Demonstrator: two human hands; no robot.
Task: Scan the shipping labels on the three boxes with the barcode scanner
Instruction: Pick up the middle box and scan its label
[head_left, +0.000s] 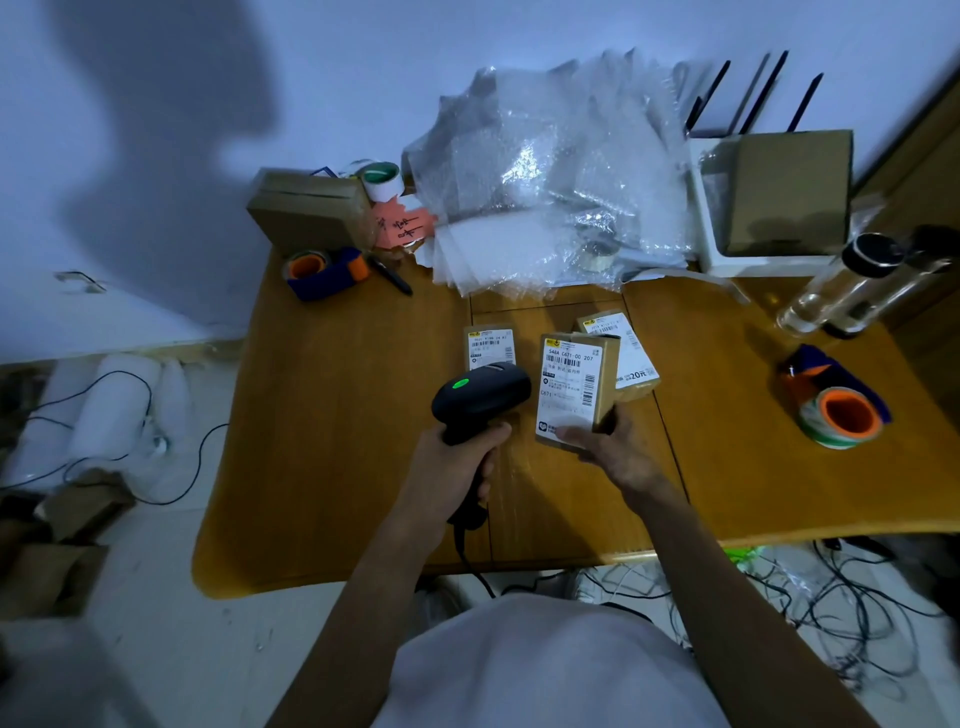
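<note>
The left hand (457, 467) has its fingers wrapped round the black handheld barcode scanner (480, 397), while the right hand (605, 447) pinches the middle brown cardboard box (576, 389) tilted up off the wooden table (337, 441), so this label's scan seems in hand, and next the scanner's nose likely needs swinging right onto its barcode.

Your hands have bare table (332, 441) at lower left and right of centre. Bubble wrap (545, 176) blocks the top centre; a tape dispenser (836, 410) and bottles (857, 286) crowd the right.
</note>
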